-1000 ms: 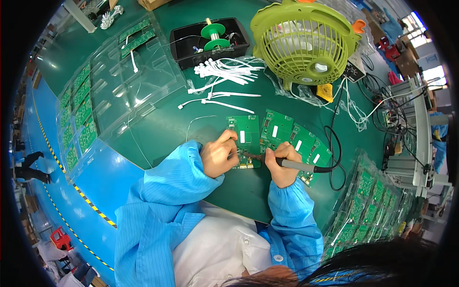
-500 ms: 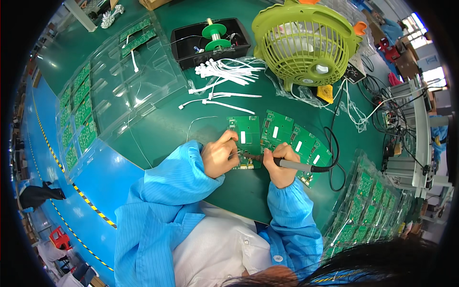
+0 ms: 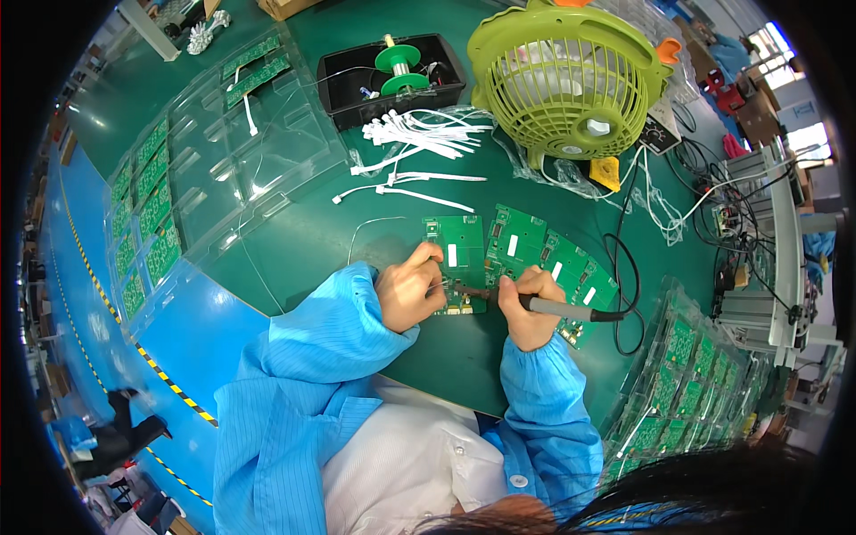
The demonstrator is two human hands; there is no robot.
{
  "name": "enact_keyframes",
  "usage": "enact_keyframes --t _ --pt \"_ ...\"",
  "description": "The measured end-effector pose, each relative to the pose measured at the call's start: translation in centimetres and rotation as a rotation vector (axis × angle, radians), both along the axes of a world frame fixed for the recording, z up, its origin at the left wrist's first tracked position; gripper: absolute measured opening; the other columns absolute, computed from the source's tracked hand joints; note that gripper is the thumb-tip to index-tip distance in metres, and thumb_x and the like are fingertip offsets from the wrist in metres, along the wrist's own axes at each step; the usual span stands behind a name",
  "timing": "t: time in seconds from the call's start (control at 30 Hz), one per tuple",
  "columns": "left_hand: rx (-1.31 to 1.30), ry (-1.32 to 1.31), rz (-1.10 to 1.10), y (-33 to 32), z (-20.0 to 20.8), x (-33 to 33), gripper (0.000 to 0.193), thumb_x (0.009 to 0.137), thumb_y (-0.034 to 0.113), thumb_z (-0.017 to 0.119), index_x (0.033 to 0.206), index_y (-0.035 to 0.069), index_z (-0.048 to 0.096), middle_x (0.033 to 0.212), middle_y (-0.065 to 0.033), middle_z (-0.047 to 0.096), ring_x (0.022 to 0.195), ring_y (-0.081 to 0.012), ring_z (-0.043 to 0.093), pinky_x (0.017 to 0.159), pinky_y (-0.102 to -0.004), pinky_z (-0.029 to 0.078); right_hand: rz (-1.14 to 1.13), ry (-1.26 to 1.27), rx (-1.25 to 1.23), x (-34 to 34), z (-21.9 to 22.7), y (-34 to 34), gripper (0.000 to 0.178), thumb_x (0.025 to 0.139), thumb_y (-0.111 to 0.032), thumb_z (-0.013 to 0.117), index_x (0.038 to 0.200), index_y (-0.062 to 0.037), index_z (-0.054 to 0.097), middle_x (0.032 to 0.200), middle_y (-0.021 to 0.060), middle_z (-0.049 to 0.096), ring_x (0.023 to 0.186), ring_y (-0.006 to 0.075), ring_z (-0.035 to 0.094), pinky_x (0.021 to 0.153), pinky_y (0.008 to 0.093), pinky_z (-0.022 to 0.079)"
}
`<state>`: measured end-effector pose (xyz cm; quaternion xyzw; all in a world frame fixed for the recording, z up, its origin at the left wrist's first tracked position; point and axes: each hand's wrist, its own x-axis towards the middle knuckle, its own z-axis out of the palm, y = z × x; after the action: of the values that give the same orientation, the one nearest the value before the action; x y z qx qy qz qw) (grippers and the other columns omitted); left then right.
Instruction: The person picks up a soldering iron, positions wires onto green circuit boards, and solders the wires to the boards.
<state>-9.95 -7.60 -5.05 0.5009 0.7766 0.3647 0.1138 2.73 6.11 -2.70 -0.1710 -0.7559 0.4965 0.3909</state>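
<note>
A green circuit board (image 3: 473,241) lies flat on the green work mat, with a white label and small parts along its near end. My left hand (image 3: 410,292) is closed at the board's left edge, thumb and forefinger pinching thin solder wire (image 3: 353,239), which loops out behind the hand. In my right hand (image 3: 533,312) is a soldering iron (image 3: 571,311) with a grey and dark handle. Its tip points left, at the near half of the board, close to my left fingertips. Whether tip and wire touch is too small to tell. Several more boards (image 3: 515,234) fan out to the right.
White cable ties (image 3: 428,134) lie beyond the board. Behind them stand a black box (image 3: 343,67) with a green wire spool (image 3: 401,59) and a green fan (image 3: 562,89). Clear trays with boards flank me, left (image 3: 214,169) and right (image 3: 664,401). The iron's black cord (image 3: 637,285) loops at right.
My right hand and the iron have shifted slightly to the right. My left hand and the board stay nearly still. At far left, a passing person's dark-clothed legs have moved along the floor.
</note>
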Motion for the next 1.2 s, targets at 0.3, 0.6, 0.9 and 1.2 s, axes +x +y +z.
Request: enact_keyframes --t 0.3,0.6,0.9,1.2 --pt "-0.014 0.002 -0.001 -0.1 0.4 0.0 0.008 0.065 0.001 0.061 0.067 0.004 0.054 0.104 -0.0044 0.053 0.053 -0.0205 0.05 0.051 -0.0287 0.045 -0.041 0.125 -0.124 0.3 0.3 0.2 0.025 0.067 0.009 0.058 0.064 -0.0076 0.04 0.055 0.0006 0.043 0.053 0.0111 0.032 0.051 0.0235 0.029" --pt "0.121 -0.13 -0.129 -1.2 -0.2 -1.7 0.004 0.072 0.004 0.062 0.072 0.003 0.058 0.108 -0.0048 0.053 0.053 -0.0165 0.05 0.053 -0.0255 0.043 -0.032 0.067 -0.152 0.1 0.0 0.1 0.026 0.068 0.009 0.059 0.064 -0.0079 0.04 0.055 0.0008 0.043 0.054 0.0114 0.034 0.052 0.0235 0.03" --pt "0.009 -0.152 -0.039 -0.9 0.3 -0.6 0.007 0.07 0.005 0.063 0.07 0.005 0.056 0.103 -0.0028 0.054 0.053 -0.016 0.05 0.053 -0.0253 0.043 -0.045 0.047 -0.136 0.1 -0.3 0.1 0.026 0.068 0.008 0.059 0.064 -0.0079 0.04 0.055 0.0008 0.044 0.055 0.0117 0.035 0.053 0.0238 0.031" --pt "-0.037 -0.015 -0.002 -0.2 0.1 -0.3 0.008 0.067 0.006 0.063 0.068 0.007 0.055 0.1 -0.0007 0.053 0.053 -0.0179 0.051 0.051 -0.0267 0.044 -0.038 0.016 -0.125 0.1 -0.2 0.0 0.025 0.068 0.008 0.059 0.063 -0.0076 0.04 0.055 0.0011 0.044 0.055 0.0121 0.035 0.054 0.0252 0.032"
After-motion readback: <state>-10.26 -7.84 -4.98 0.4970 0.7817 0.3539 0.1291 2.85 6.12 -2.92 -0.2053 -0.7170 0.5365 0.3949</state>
